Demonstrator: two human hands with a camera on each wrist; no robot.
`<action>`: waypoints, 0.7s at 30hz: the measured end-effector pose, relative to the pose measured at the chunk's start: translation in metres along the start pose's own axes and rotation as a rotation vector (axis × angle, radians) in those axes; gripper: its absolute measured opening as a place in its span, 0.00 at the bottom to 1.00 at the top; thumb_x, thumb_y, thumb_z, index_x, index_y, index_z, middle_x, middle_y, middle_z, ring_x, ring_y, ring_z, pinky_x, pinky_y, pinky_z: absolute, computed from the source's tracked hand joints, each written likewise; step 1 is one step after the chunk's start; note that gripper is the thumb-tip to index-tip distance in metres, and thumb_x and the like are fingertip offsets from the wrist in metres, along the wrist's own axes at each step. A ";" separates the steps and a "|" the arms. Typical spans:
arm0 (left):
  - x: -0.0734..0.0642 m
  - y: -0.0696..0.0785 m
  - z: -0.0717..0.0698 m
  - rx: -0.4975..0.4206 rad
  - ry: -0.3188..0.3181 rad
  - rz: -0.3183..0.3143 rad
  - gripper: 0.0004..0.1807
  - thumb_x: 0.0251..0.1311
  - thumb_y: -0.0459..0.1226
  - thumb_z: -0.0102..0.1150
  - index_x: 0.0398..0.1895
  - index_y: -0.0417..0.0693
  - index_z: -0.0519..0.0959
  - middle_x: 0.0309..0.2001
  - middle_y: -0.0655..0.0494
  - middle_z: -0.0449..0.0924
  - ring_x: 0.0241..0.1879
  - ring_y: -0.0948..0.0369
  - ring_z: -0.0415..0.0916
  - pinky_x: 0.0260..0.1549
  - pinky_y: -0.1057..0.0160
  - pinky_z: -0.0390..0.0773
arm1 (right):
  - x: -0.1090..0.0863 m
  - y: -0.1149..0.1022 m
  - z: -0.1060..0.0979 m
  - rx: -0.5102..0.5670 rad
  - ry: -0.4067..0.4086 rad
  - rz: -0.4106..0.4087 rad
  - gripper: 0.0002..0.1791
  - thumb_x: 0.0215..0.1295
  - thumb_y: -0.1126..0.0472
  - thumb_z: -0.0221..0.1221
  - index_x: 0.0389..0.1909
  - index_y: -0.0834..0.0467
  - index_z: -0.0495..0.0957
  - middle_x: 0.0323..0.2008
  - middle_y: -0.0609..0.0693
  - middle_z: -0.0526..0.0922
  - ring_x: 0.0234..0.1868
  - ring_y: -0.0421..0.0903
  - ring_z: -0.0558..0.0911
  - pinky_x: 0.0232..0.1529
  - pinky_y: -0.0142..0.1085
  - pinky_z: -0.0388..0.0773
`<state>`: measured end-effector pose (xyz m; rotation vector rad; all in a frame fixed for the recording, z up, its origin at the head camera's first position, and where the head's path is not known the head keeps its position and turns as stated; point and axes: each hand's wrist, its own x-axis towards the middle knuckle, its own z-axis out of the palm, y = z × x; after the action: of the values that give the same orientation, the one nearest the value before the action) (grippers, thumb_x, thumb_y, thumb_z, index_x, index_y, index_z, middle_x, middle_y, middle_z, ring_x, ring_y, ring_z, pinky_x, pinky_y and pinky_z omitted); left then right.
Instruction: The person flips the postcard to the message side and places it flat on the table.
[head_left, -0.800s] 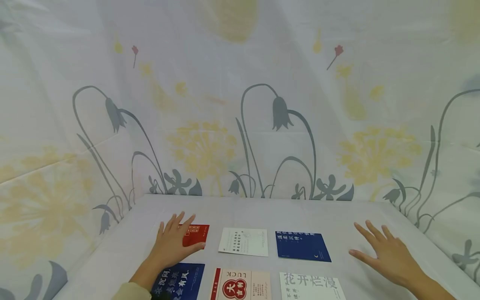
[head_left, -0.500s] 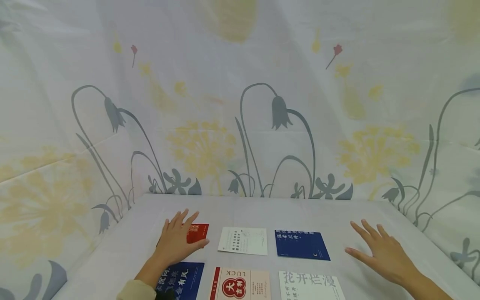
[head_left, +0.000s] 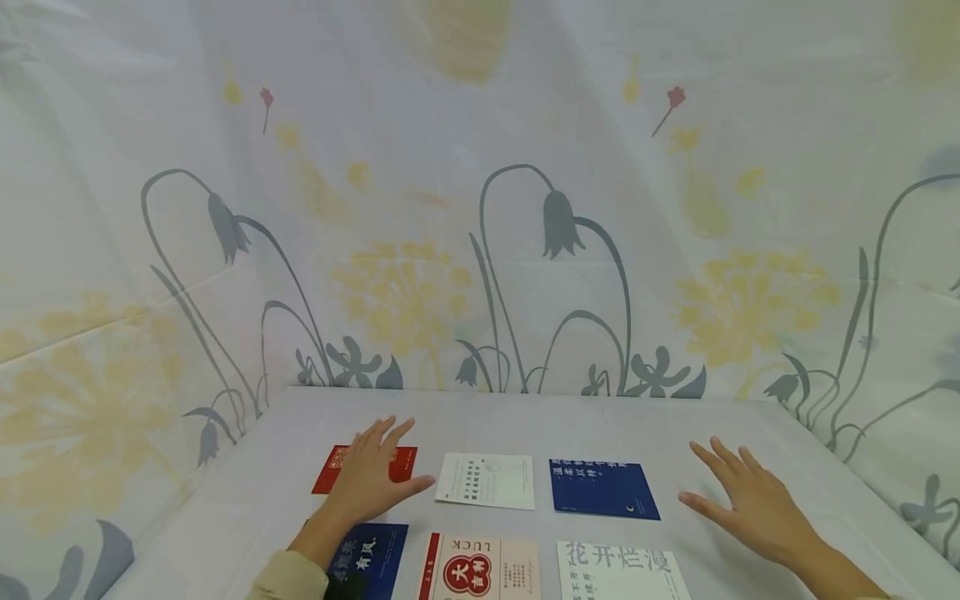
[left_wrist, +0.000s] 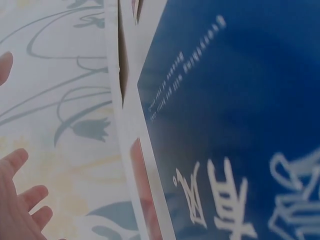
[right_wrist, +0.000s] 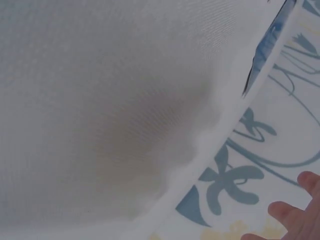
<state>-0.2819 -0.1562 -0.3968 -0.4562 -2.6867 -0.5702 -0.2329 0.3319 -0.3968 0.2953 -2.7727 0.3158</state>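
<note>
My left hand (head_left: 366, 483), fingers spread, hovers over the red card (head_left: 327, 473) at the back left and hides part of it. Beneath its wrist lies a blue card (head_left: 384, 554) with white writing, which fills much of the left wrist view. On the right, my right hand (head_left: 750, 504) is held with its fingers apart and nothing in it. A dark blue card (head_left: 604, 490) lies to its left. Between the hands sits a white card (head_left: 486, 481) with small print. Nearer me are a cream card with a red emblem (head_left: 480, 571) and a white card with grey characters (head_left: 622, 573).
The cards lie in two rows on a white-covered table (head_left: 247, 508). A white cloth backdrop (head_left: 420, 208) printed with grey bellflowers and yellow blossoms rises behind the table and along both sides.
My left hand has shifted right, uncovering the left part of the red card. The right hand has drifted slightly left. The cards lie as before.
</note>
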 end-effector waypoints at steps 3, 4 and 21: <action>0.002 0.002 0.002 -0.021 0.000 0.010 0.47 0.45 0.63 0.61 0.67 0.49 0.64 0.66 0.41 0.59 0.66 0.41 0.51 0.61 0.36 0.48 | 0.002 -0.002 0.001 0.009 0.008 -0.007 0.41 0.58 0.37 0.56 0.65 0.59 0.62 0.63 0.70 0.60 0.59 0.78 0.56 0.47 0.74 0.54; 0.002 0.004 0.003 -0.027 0.000 0.010 0.48 0.44 0.63 0.61 0.67 0.49 0.64 0.66 0.41 0.59 0.66 0.41 0.51 0.61 0.37 0.49 | 0.003 -0.003 0.002 0.011 0.005 -0.006 0.41 0.58 0.37 0.56 0.65 0.59 0.62 0.63 0.70 0.60 0.59 0.78 0.55 0.47 0.74 0.54; 0.015 0.025 0.018 -0.185 -0.055 0.012 0.48 0.43 0.62 0.64 0.68 0.52 0.62 0.67 0.44 0.58 0.67 0.44 0.50 0.57 0.35 0.55 | 0.016 -0.013 0.008 0.101 -0.005 -0.031 0.41 0.58 0.39 0.57 0.66 0.59 0.61 0.65 0.68 0.58 0.62 0.75 0.54 0.51 0.72 0.52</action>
<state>-0.2910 -0.1232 -0.3980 -0.5449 -2.6920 -0.8189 -0.2466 0.3154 -0.3960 0.3635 -2.7585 0.4487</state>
